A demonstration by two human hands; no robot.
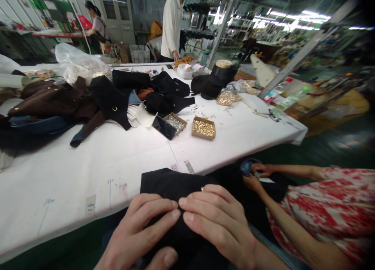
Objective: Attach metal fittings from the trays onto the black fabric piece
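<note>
A piece of black cloth (pixel 171 180) lies over the near table edge and drops toward my lap. My left hand (pixel 146 223) is curled over it, fingertips pressing the fabric, its thumb lower down and apart from the fingers. From the other side my right hand (pixel 216 219) grips the same cloth with its fingers together; its thumb is hidden. The fingertips of both hands almost meet. A small gold-coloured metal piece (pixel 202 189) shows on the cloth beside my right index finger. Whatever lies beneath the fingers is hidden.
Beyond the cloth stand a box of gold fasteners (pixel 203 128), a box of silver ones (pixel 175 123) and a dark phone (pixel 164 127). Black and brown garments (pixel 52 102) are heaped left. Right of me, a co-worker's hands (pixel 258 174) hold dark cloth. Another person (pixel 171 26) stands behind the table.
</note>
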